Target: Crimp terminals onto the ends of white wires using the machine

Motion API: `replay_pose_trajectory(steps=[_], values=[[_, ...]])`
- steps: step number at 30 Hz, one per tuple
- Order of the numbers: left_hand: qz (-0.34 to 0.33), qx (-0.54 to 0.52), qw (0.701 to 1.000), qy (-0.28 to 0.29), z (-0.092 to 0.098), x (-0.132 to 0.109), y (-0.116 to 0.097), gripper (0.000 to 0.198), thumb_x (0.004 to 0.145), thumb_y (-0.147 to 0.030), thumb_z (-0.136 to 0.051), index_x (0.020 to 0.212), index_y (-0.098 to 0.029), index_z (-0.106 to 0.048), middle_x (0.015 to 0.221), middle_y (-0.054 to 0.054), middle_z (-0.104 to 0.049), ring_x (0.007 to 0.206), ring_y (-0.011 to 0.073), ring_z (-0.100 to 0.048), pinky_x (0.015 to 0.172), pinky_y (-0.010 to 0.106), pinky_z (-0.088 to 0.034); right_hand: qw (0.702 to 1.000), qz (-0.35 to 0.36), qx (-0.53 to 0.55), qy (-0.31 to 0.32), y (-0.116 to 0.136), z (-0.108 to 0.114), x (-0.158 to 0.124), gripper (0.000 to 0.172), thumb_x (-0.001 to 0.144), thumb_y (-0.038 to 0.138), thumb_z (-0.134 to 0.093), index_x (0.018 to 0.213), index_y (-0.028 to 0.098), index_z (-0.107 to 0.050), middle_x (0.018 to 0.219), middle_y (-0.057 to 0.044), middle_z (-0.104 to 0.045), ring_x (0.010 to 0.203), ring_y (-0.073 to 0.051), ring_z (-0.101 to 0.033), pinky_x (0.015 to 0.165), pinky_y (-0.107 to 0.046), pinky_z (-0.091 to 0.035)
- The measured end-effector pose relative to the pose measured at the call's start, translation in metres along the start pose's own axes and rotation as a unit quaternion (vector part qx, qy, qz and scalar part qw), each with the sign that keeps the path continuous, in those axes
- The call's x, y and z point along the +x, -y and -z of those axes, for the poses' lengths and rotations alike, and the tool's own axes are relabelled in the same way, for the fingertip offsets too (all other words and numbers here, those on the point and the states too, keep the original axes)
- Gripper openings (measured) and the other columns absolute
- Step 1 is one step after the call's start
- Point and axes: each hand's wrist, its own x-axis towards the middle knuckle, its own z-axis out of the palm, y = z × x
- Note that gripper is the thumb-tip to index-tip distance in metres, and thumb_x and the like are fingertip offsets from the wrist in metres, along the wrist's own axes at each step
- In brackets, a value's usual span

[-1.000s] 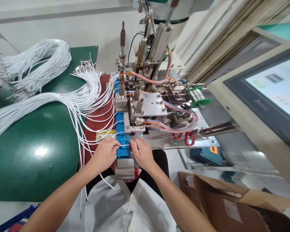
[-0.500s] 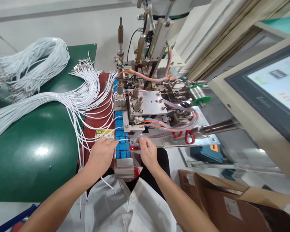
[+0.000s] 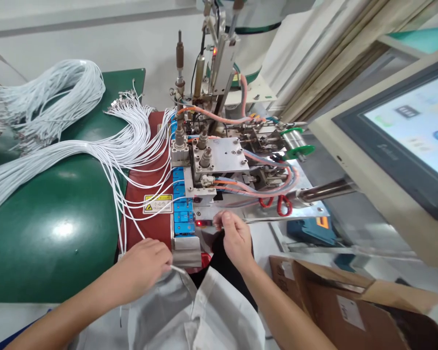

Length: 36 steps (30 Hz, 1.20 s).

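Head view: left hand (image 3: 146, 265) on white wire (image 3: 177, 269)

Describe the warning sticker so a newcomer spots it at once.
Start at the green table; a red mat lies along its right edge, beside the machine's column of blue clips. The sticker sits on that mat, just left of the clips, under white wires: the only yellow-and-white rectangle there, with a warning triangle.
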Motion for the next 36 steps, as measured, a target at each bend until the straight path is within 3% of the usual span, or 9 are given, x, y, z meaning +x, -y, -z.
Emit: replay_pose_trajectory(steps=[5,8,12,16,19,24,27,30,36], values=[[0.089,-0.134,0.97,-0.185,-0.002,0.033,-0.006,0.011,0.083,-0.022,-0.046,0.083,-0.021,-0.057,0.078,0.0,-0.062,0.07,0.0129,-0.057,0.065,0.024,-0.044,0.994,0.073,0.015,0.084,0.015,-0.003,-0.015,0.032,0.085,0.04,-0.039,0.08,0.018,-0.063,0.069,-0.005,-0.06,0.06,-0.016,-0.054,0.055,-0.029,-0.044],[0.094,-0.151,0.956,-0.232,-0.004,0.046,-0.012,0.012,0.081,-0.021,-0.048,0.085,-0.021,-0.06,0.081,0.001,-0.064,0.074,0.0138,-0.059,0.068,0.025,-0.046,0.993,0.091,-0.015,0.077,0.018,-0.003,-0.016,0.017,0.08,0.032,-0.051,0.084,0.019,-0.062,0.073,-0.006,-0.062,0.066,-0.017,-0.058,0.061,-0.031,-0.047],[0.092,-0.131,0.954,-0.254,-0.011,0.053,-0.017,0.026,0.081,-0.022,-0.05,0.107,-0.022,-0.054,0.083,0.0,-0.065,0.075,0.0137,-0.06,0.07,0.025,-0.048,0.996,0.055,-0.057,0.051,0.018,-0.005,-0.012,0.007,0.077,0.025,-0.055,0.075,0.02,-0.06,0.071,-0.003,-0.061,0.064,-0.015,-0.058,0.06,-0.027,-0.047],[0.016,0.009,0.96,-0.279,-0.02,0.054,-0.016,0.038,0.086,-0.021,-0.044,0.124,-0.021,-0.042,0.084,0.003,-0.065,0.076,0.0149,-0.061,0.073,0.028,-0.048,0.998,-0.001,-0.029,0.051,0.019,-0.008,-0.009,0.008,0.076,0.026,-0.055,0.072,0.019,-0.058,0.065,-0.001,-0.059,0.057,-0.012,-0.053,0.052,-0.023,-0.044],[-0.035,0.102,0.954,-0.279,-0.022,0.055,-0.016,0.038,0.087,-0.014,-0.039,0.124,-0.017,-0.042,0.083,0.006,-0.063,0.075,0.0159,-0.06,0.069,0.028,-0.049,0.996,-0.059,0.043,0.054,0.02,-0.011,-0.008,0.011,0.075,0.028,-0.055,0.07,0.018,-0.055,0.058,0.002,-0.053,0.049,-0.009,-0.047,0.047,-0.021,-0.04],[-0.03,0.13,0.951,-0.28,-0.022,0.056,-0.017,0.03,0.087,-0.012,-0.036,0.111,-0.014,-0.053,0.079,0.006,-0.061,0.072,0.0148,-0.061,0.059,0.024,-0.05,0.989,-0.101,0.097,0.053,0.02,-0.013,-0.007,0.011,0.075,0.027,-0.055,0.071,0.018,-0.055,0.061,0.002,-0.052,0.053,-0.009,-0.046,0.051,-0.021,-0.04],[-0.025,0.093,0.951,-0.295,-0.022,0.057,-0.017,0.026,0.086,-0.014,-0.039,0.106,-0.015,-0.056,0.085,0.007,-0.063,0.077,0.0145,-0.062,0.066,0.023,-0.051,0.992,-0.078,0.09,0.049,0.019,-0.014,-0.007,0.009,0.075,0.026,-0.055,0.071,0.018,-0.055,0.065,0.001,-0.054,0.057,-0.01,-0.047,0.055,-0.022,-0.041],[0.006,-0.036,0.955,-0.295,-0.019,0.06,-0.018,0.02,0.086,-0.018,-0.044,0.097,-0.017,-0.06,0.087,0.005,-0.065,0.078,0.0132,-0.062,0.07,0.022,-0.05,0.992,-0.066,0.097,0.042,0.019,-0.017,-0.008,0.008,0.076,0.026,-0.054,0.072,0.018,-0.055,0.066,0.001,-0.054,0.058,-0.01,-0.048,0.056,-0.022,-0.041],[0.069,-0.182,0.919,-0.342,-0.016,0.065,-0.02,0.011,0.079,-0.019,-0.053,0.081,-0.017,-0.064,0.077,0.004,-0.066,0.07,0.0128,-0.061,0.066,0.023,-0.05,0.997,-0.043,0.064,-0.024,0.017,-0.024,-0.013,0.008,0.078,0.025,-0.053,0.077,0.019,-0.058,0.072,-0.001,-0.059,0.065,-0.013,-0.054,0.062,-0.025,-0.044]])
